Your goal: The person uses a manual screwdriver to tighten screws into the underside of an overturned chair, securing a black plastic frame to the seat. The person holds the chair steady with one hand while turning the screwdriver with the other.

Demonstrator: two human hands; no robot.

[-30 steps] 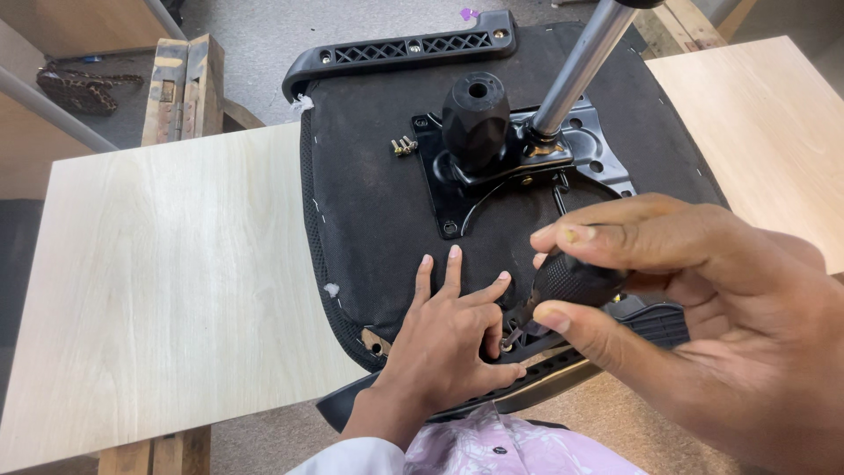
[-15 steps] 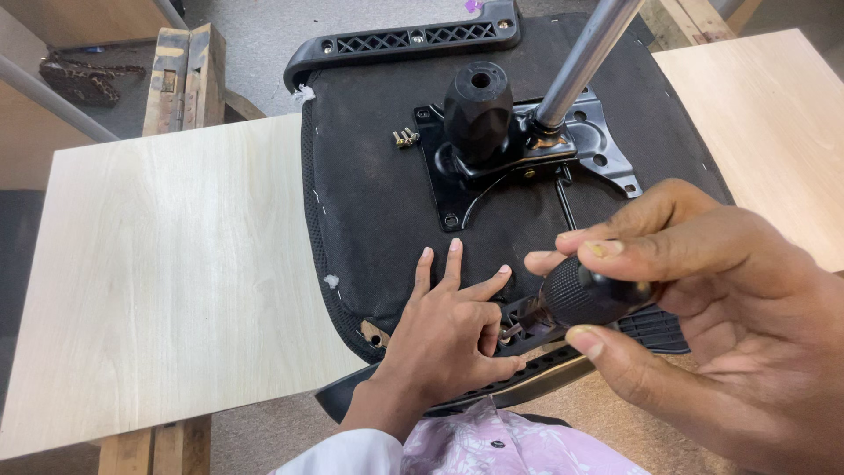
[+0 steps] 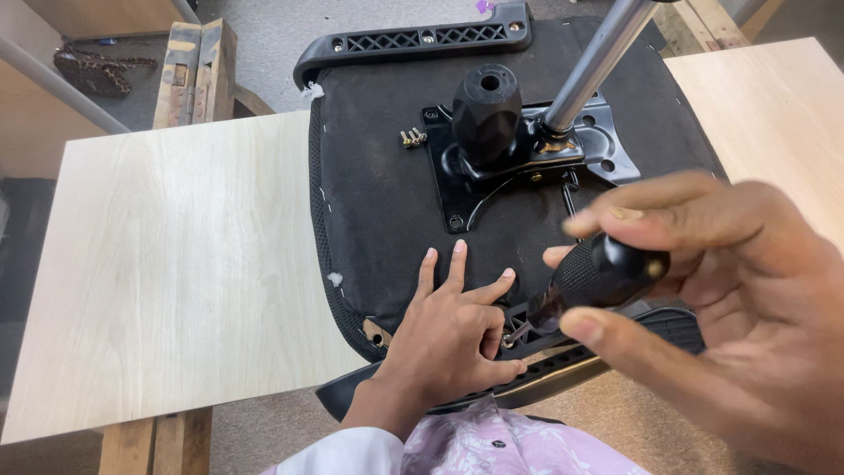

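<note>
An upturned black chair seat [image 3: 378, 189] lies across light wooden boards. My left hand [image 3: 448, 339] is pressed flat on the seat's near edge, fingers spread, beside a black armrest bracket [image 3: 563, 365]. My right hand [image 3: 712, 290] grips a black-handled screwdriver [image 3: 598, 273], whose tip points down at the bracket next to my left fingers. A black metal mechanism plate [image 3: 527, 163] with a round knob [image 3: 486, 114] and a chrome tube [image 3: 598, 62] is fixed to the seat's middle.
A few loose brass screws [image 3: 411, 136] lie on the seat left of the plate. A second black armrest bracket [image 3: 413, 40] sits at the far edge. A wooden board [image 3: 176, 264] is on the left, another [image 3: 765, 114] on the right.
My right hand has turned the screwdriver handle and shifted slightly right and down. My left hand stays flat on the seat.
</note>
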